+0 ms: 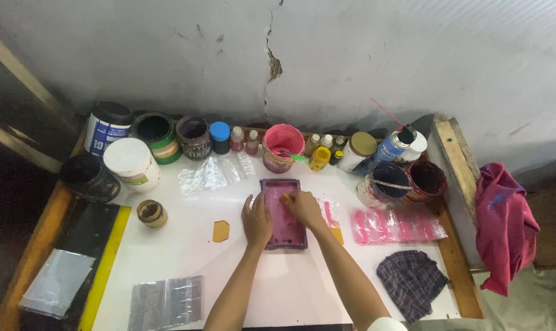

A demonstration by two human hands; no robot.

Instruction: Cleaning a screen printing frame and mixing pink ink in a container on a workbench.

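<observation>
Checked cloth (411,282): near table (186,251) edge, right.
Left hand (257,222): flat, fingers loosely spread, pressing the pink-stained frame's left edge.
Pink-stained frame (282,213): mid-table, between both hands.
Right hand (303,207): fingers curled on a small yellow piece (285,197), seemingly pinched, over the frame's upper part.
Pink bags (395,225): right of frame.
Pink bucket (283,147): pink paint, green-handled tool inside.
Far jars (152,138): dark contents.

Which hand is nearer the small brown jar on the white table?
Left. The left hand rests on the pink frame's left edge, closest to the small brown jar; the right hand is farther, over the frame.
</observation>
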